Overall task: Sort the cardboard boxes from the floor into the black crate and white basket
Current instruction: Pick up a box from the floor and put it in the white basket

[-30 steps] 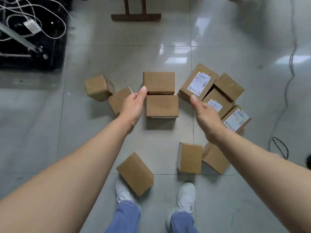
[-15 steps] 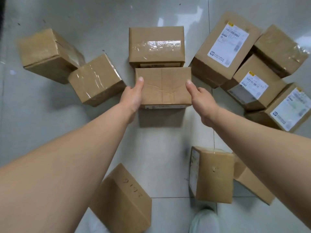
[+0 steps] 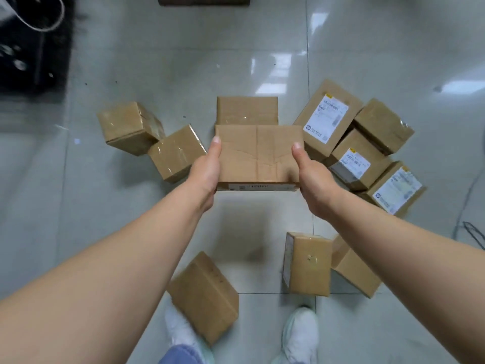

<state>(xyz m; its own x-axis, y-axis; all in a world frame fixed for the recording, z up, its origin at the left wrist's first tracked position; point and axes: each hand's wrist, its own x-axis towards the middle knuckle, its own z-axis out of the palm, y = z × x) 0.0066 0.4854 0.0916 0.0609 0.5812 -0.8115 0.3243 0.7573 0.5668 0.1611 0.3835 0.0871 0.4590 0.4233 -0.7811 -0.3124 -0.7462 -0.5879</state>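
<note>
Since half a second ago the plain box (image 3: pixel 258 156) has come up off the floor (image 3: pixel 105 206), with its shadow now lying loose on the tile beneath and the other boxes left behind around it. My left hand (image 3: pixel 206 170) and right hand (image 3: pixel 313 179) grip its two ends with thumbs pressed on top, though the fingers underneath are hidden. I judge the pick done and the carry next. The white basket is out of view, and I cannot tell whether the dark shape (image 3: pixel 34 48) at upper left is the crate.
</note>
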